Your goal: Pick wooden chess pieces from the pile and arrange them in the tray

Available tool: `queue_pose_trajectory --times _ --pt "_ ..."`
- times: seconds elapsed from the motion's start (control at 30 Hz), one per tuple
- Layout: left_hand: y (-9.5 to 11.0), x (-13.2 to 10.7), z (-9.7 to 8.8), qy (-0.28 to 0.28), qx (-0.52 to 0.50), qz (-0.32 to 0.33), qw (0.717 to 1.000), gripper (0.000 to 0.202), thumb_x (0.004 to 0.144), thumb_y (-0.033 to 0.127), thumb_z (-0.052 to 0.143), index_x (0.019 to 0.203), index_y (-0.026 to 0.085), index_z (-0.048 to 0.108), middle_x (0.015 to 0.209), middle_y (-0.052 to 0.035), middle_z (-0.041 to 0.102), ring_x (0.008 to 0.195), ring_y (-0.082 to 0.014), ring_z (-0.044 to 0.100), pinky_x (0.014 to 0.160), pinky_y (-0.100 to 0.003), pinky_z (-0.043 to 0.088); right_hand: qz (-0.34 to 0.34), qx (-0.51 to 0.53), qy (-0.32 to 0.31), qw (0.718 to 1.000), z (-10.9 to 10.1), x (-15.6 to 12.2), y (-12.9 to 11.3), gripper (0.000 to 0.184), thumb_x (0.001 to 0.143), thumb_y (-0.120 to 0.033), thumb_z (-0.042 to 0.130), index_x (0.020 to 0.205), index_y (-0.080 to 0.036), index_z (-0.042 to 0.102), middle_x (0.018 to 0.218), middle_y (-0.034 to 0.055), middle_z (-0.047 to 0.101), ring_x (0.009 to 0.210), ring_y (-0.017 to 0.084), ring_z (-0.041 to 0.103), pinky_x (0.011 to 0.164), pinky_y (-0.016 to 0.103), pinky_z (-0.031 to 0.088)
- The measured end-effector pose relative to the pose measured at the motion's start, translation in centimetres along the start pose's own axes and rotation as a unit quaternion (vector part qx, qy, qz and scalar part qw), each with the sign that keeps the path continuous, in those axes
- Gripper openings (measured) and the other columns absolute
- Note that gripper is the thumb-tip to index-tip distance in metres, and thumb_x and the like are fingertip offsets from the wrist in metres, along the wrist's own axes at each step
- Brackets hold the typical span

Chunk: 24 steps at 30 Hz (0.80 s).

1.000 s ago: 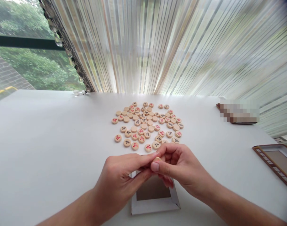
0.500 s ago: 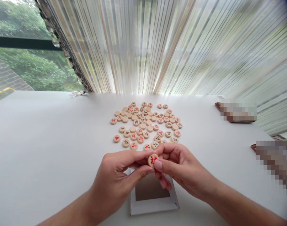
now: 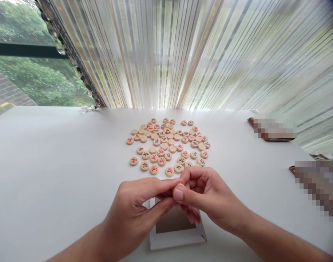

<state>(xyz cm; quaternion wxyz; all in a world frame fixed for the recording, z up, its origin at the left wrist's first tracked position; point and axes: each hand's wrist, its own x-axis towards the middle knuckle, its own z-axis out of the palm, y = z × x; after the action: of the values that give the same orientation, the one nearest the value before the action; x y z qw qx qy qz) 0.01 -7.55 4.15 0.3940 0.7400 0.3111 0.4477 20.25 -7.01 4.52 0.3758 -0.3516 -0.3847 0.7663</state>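
Above a white open box [image 3: 179,238], my two hands meet around one round wooden Chinese chess piece [image 3: 181,186]. My right hand [image 3: 207,193] pinches it, its thumb covering most of the face, so only a sliver of the top edge shows. From the other side, my left hand [image 3: 140,203] has its forefinger and thumb closed in at the piece; the exact contact is hidden. Just beyond the hands lie many more Chinese chess pieces [image 3: 161,161], marked in red or black, some with blank sides up.
The pieces are spread loosely over a white table [image 3: 59,171]. On the right are two flat brown-edged objects, one farther back [image 3: 275,139] and one nearer [image 3: 313,182], both largely blurred out. A striped string curtain [image 3: 161,54] hangs behind the table.
The held piece has tipped, so its red character, visible before, is now out of sight behind the right thumb. Both hands stay nearly in place; the view has shifted slightly.
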Motion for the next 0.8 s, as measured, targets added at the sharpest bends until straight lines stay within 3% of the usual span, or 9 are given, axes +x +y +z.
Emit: queue_pose_trajectory --times 0.8 --pt "0.18 0.07 -0.07 0.006 -0.034 -0.011 0.999 0.046 0.093 0.008 0.076 0.131 0.034 0.077 0.091 0.0042 0.084 0.077 -0.0100 0.077 0.078 -0.016 0.060 -0.043 -0.008 -0.050 0.998 -0.22 -0.41 -0.20 0.020 0.087 -0.026 0.087 0.086 -0.013 0.072 0.070 0.0018 0.074 0.053 0.008 0.067 0.051 0.015 0.056"
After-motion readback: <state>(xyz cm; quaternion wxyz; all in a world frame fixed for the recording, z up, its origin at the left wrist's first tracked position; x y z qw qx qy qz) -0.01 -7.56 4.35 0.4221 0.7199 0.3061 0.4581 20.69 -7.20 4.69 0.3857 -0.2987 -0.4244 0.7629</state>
